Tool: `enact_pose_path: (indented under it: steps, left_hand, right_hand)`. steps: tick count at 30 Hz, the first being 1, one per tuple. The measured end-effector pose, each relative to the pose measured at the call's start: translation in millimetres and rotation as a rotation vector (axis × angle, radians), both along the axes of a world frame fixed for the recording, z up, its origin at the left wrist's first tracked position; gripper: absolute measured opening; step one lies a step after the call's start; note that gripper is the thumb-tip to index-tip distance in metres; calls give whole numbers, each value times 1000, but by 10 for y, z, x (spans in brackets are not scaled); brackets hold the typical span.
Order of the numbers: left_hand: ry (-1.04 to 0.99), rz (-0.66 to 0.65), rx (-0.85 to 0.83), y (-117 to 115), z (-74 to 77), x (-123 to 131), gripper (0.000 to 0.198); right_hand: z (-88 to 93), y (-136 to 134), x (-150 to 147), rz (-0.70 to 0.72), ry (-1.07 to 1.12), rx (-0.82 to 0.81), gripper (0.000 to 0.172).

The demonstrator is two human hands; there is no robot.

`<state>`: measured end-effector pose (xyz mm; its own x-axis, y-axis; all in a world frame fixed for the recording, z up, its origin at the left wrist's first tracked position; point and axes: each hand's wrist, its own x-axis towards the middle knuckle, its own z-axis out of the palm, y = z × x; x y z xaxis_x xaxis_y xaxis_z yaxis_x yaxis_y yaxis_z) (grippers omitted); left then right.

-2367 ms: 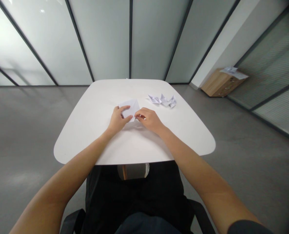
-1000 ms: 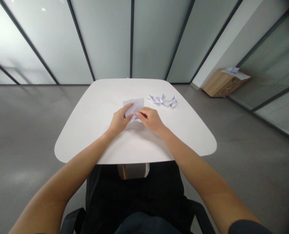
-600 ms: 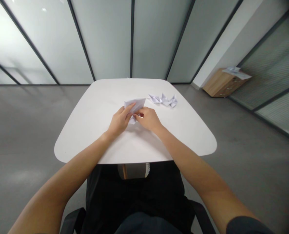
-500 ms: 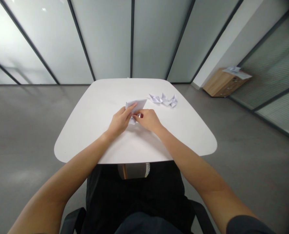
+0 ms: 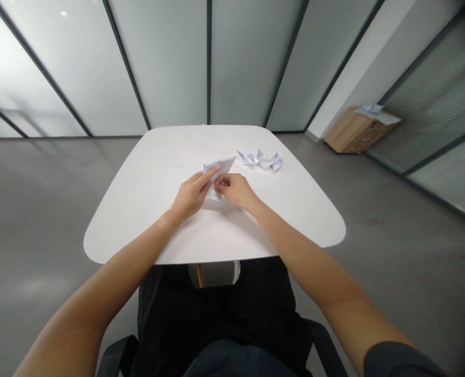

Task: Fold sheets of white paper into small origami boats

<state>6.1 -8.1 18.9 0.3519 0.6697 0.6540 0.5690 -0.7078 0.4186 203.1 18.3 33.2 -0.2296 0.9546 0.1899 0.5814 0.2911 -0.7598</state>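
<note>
A folded white paper (image 5: 225,165) is held between my two hands above the middle of the white table (image 5: 157,173). My left hand (image 5: 193,192) grips it from the left, thumb and fingers on its surface and part of the paper covered. On the right, my right hand (image 5: 235,188) has its fingertips pinched on the paper's lower part, close to the left fingers. Behind my right hand lie several folded white paper pieces (image 5: 260,159) in a loose row on the table.
Frosted glass panels (image 5: 169,63) with dark frames stand behind the table. A wooden cabinet (image 5: 344,128) with papers on top is on the floor at the right. Chair armrests (image 5: 118,353) flank my lap.
The fingers of my right hand have curled in more, and more of the paper's lower part shows beneath them. The whole view has shifted slightly.
</note>
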Motion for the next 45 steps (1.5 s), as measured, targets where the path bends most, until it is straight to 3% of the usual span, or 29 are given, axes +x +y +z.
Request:
enact_pose_path:
  steps: [12,19,25,30,45]
  left_hand:
    - [-55,-14,-54,90,-48,-58,47]
    - [-105,-37,-78,123,-88,-72,76]
    - [-97,-36,-86,135,-105,-69,74]
    - [-89,-64,-80,123,-110,-47,73]
    - [-113,-112,-49,144,-128,-42,74]
  right_hand:
    - [-41,32,34,37,24,33,6]
    - [-14,9,74,98,74,49,5]
    - [-12,5,81,111,-11,170,7]
    - [-6,14,59,73,-5,178,13]
    - [-34,4,30,10,-46,310,9]
